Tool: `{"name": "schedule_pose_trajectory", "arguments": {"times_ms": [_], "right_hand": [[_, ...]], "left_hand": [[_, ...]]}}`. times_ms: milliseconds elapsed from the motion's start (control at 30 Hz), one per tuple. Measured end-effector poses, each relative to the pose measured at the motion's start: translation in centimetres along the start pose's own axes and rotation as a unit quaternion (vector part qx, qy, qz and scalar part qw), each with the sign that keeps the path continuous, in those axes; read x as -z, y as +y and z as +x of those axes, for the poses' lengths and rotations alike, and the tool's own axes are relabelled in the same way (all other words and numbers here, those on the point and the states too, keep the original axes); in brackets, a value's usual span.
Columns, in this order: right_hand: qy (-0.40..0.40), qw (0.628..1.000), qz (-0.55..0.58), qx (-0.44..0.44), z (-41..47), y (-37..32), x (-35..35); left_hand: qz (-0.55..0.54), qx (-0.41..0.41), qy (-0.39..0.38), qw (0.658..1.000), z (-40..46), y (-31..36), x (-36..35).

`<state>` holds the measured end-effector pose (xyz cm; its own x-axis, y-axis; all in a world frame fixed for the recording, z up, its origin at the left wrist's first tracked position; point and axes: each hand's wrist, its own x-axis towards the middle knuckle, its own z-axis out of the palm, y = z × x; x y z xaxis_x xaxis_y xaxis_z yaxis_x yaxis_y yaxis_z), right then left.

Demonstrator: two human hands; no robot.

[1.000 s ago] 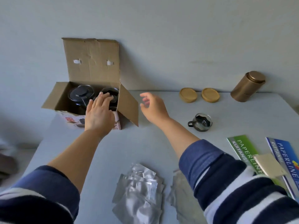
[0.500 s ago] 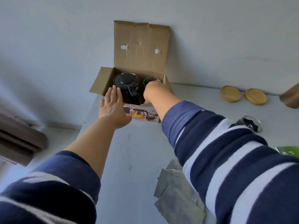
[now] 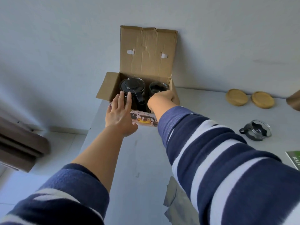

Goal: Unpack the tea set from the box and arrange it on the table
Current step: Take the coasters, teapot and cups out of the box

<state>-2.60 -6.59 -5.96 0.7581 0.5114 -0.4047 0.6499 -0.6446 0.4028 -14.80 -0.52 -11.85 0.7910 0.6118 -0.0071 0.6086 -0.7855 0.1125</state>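
Head view. An open cardboard box (image 3: 175,95) stands at the far edge of a pale grey table (image 3: 142,156), upper centre of the frame, its tall rear flap (image 3: 147,51) upright against the wall (image 3: 65,38) and its left flap (image 3: 107,86) splayed outward. Inside the box, at left, sits a dark glass teapot (image 3: 132,88) with a black lid and handle; at right of it stands a glass cup (image 3: 157,88) with dark contents.

The left hand (image 3: 119,114) lies flat against the near face of the box, fingers straight and together, fingertips reaching over the rim in front of the teapot. The right hand (image 3: 162,99) reaches into the right half of the box just below the cup; its fingers are hidden behind the knuckles and the box wall, so whether they grip the cup cannot be told. Both forearms emerge from navy sleeves with white stripes.

A second glass cup (image 3: 256,130) with a black handle rests on the table at centre right. Two round wooden coasters (image 3: 250,98) lie side by side near the wall at upper right. The edge of a brown cylindrical canister (image 3: 294,101) enters at the right border. Silver foil sachets (image 3: 177,202) lie at lower centre, partly under the right sleeve. A green printed booklet (image 3: 294,159) shows at the right edge.
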Motion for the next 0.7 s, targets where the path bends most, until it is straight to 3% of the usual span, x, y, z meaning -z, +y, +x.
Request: {"name": "schedule_pose_trajectory", "arguments": {"times_ms": [167, 367, 567, 700], "right_hand": [[-0.015, 0.999, 0.020, 0.022, 0.5, 0.7, 0.0], [-0.038, 0.985, 0.166, 0.036, 0.6, 1.9, 0.7], [0.087, 0.953, 0.288, 0.025, 0.3, 3.9, -0.6], [0.177, 0.894, 0.410, 0.033, -0.5, 5.1, -1.6]], "left_hand": [[0.011, 0.002, -0.011, 1.000, 0.0, 0.2, 0.2], [0.018, 0.005, -0.015, 1.000, -0.1, 0.3, 0.3], [0.011, 0.010, -0.017, 1.000, -0.1, 0.4, 0.2], [0.010, 0.012, -0.020, 1.000, -0.2, 0.6, 0.4]]}}
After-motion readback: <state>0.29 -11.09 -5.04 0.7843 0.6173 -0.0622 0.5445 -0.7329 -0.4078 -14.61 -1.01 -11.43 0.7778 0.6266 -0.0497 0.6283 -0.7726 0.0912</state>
